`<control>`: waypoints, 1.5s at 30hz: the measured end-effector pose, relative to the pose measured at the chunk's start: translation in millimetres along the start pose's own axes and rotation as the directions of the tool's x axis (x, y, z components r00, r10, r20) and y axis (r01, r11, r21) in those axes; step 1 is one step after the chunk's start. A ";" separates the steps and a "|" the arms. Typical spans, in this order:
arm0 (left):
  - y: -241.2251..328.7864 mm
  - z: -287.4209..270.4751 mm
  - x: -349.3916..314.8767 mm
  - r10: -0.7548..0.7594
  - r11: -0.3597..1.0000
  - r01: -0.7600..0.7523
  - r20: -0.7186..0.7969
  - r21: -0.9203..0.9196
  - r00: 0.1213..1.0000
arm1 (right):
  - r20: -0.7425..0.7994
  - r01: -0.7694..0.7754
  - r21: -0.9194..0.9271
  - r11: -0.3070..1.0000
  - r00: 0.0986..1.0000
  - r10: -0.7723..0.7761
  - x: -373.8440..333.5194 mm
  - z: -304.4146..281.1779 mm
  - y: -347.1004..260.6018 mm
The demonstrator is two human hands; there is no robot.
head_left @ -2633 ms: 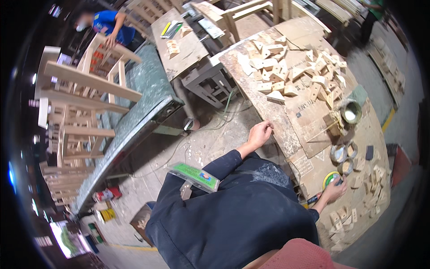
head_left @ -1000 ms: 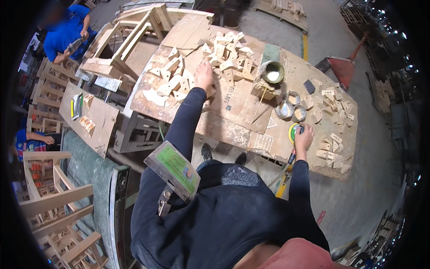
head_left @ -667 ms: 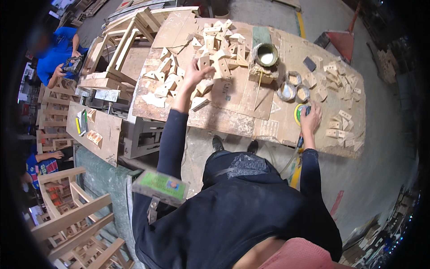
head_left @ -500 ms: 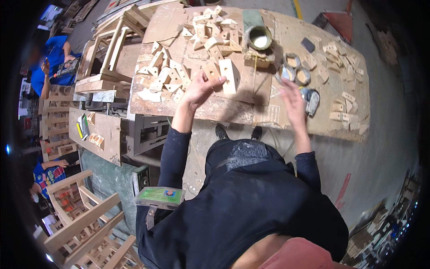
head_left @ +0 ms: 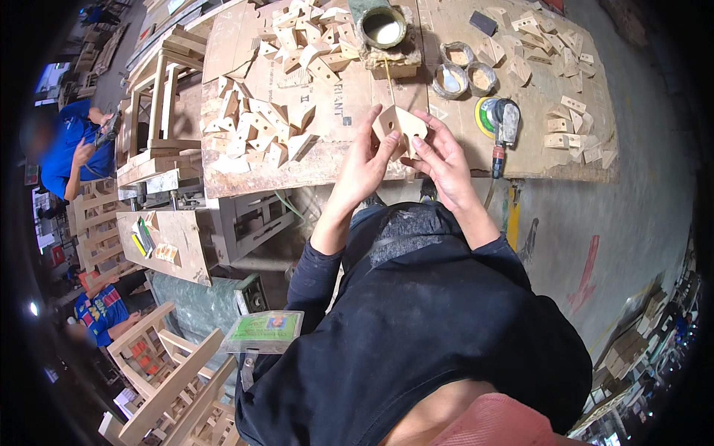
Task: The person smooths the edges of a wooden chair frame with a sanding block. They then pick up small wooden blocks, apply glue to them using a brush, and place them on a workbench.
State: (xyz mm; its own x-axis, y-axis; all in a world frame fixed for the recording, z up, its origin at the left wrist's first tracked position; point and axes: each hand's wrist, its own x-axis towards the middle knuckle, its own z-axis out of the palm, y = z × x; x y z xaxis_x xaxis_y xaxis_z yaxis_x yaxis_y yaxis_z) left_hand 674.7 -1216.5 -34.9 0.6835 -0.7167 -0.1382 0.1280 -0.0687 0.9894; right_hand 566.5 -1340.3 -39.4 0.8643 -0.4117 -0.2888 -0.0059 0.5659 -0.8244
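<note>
Between my two hands I hold a pale wooden corner block [head_left: 402, 123] with drilled holes, just over the near edge of the worktable [head_left: 327, 160]. My left hand [head_left: 363, 165] grips its left side, thumb on the front face. On the right side, the fingers and thumb of my right hand [head_left: 448, 165] close round it. To the right of my hands lies a round sander [head_left: 507, 123] with a green and yellow pad. Loose wooden blocks [head_left: 260, 126] of the same kind are heaped to the left.
Behind my hands stands a pot [head_left: 382, 30] with pale contents, beside several small round cups [head_left: 450, 80]. More blocks [head_left: 565, 123] lie at the table's right. A wooden frame [head_left: 160, 104] stands on the left. Two people in blue [head_left: 71, 152] are farther left.
My left hand has brought the wooden block nearer to me. My right hand has come left from beside the sander and now grips the block too. The whole view has shifted.
</note>
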 end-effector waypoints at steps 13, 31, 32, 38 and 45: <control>13.3 -3.0 -8.6 -0.130 0.991 0.131 0.040 0.000 0.991 | -0.006 -0.084 0.203 0.976 0.996 0.087 -12.0 -15.1 -0.9; -2.0 -15.7 -19.3 -0.048 0.991 0.056 0.074 -0.121 0.996 | 0.087 -0.055 0.088 0.995 0.995 0.048 -23.2 -8.7 -8.3; -2.3 -16.8 -20.0 -0.055 0.989 0.064 0.065 -0.136 0.996 | 0.092 -0.065 0.105 0.992 0.994 0.056 -23.1 -9.1 -8.2; -2.3 -24.9 -25.4 -0.078 0.961 0.107 0.119 -0.256 0.990 | 0.126 -0.084 0.129 0.988 0.990 0.068 -21.0 -18.0 -1.9; -1.3 -12.6 -34.5 -0.136 0.763 0.178 0.115 -0.621 0.984 | 0.132 -0.094 0.200 0.975 0.989 0.068 -20.0 -16.1 -1.8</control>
State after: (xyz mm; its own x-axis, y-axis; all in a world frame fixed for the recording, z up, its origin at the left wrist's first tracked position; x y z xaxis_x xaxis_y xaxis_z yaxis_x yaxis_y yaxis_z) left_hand 660.0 -1182.9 -31.9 0.5728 -0.7754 -0.2657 0.6658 0.2512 0.7026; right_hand 541.2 -1344.6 -40.0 0.9207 -0.2743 -0.2776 0.0136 0.7334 -0.6796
